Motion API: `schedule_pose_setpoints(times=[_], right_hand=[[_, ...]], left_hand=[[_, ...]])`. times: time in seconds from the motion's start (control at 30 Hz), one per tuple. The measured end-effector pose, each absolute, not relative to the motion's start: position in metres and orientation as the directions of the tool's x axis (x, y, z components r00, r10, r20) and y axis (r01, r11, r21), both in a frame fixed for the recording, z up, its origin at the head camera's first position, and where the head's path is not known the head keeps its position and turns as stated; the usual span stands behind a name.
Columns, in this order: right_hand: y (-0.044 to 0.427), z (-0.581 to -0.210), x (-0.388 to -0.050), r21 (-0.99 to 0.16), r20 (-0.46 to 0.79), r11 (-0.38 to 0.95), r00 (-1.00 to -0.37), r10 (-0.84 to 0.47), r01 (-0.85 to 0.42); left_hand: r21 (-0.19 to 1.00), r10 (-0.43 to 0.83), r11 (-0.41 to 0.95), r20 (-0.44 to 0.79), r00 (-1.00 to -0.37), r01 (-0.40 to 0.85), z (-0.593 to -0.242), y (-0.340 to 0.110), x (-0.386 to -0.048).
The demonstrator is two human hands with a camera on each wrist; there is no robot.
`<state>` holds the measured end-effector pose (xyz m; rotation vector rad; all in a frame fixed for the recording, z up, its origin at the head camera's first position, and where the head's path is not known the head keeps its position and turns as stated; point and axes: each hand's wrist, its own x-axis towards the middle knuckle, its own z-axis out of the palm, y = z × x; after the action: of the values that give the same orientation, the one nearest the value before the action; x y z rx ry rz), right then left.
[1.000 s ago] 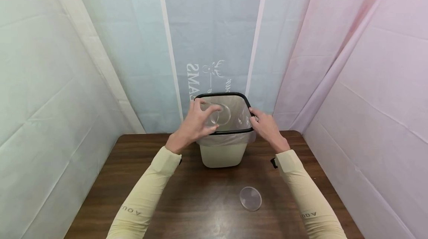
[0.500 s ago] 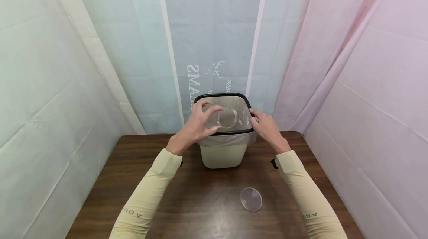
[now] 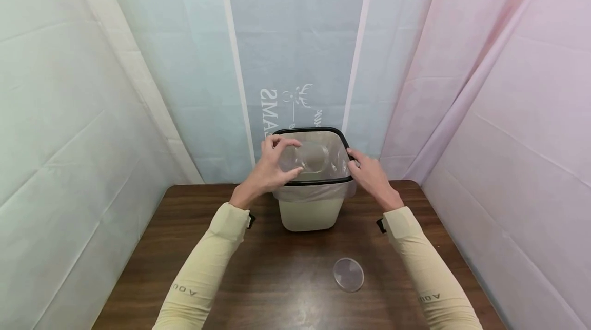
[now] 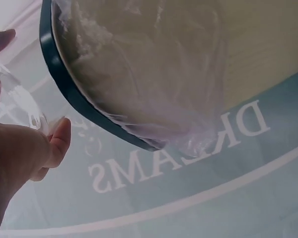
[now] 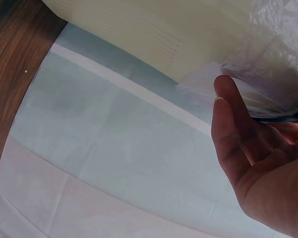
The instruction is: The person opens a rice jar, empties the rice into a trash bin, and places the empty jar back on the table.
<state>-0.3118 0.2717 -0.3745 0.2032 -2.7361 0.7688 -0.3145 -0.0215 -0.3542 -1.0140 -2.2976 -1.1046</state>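
In the head view my left hand [image 3: 264,171] holds a clear round container [image 3: 316,158] on its side above the mouth of a cream trash bin [image 3: 310,215]. Its thumb and fingers lie on opposite sides of the container. The left wrist view shows part of the clear container [image 4: 22,96] at the fingers, outside the dark rim from that angle. My right hand [image 3: 373,178] grips the black rim [image 3: 323,182] at the bin's right side; in the right wrist view its fingers curl at that edge. A translucent liner [image 3: 314,193] folds over the rim. I cannot see any contents in the container.
A clear round disc [image 3: 348,274], like a lid, lies on the dark wooden table [image 3: 272,289] in front of the bin. Behind the table hangs a blue-grey cloth [image 3: 295,37] with printed letters. Pale cloth walls stand on both sides.
The container in my left hand has tipped further and its far end has shifted right over the bin. The left fingers have spread a little wider. My right hand stays at the rim.
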Motion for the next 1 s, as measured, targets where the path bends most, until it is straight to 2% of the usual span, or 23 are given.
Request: schedule_pose_setpoints(times=[0.53, 0.77, 1.0], right_hand=[[0.271, -0.377, -0.311, -0.475, 0.350, 0.846, -0.934, -0.071, -0.242], [0.271, -0.381, -0.306, -0.484, 0.354, 0.840, -0.933, -0.069, -0.246], [0.271, -0.385, -0.301, -0.489, 0.363, 0.834, -0.929, -0.071, -0.255]], left_hand=[[0.481, 0.474, 0.453, 0.583, -0.660, 0.750, -0.353, -0.021, -0.309], [0.454, 0.491, 0.429, 0.608, -0.623, 0.781, -0.354, -0.022, -0.299], [0.529, 0.424, 0.370, 0.635, -0.646, 0.764, -0.363, -0.027, -0.296]])
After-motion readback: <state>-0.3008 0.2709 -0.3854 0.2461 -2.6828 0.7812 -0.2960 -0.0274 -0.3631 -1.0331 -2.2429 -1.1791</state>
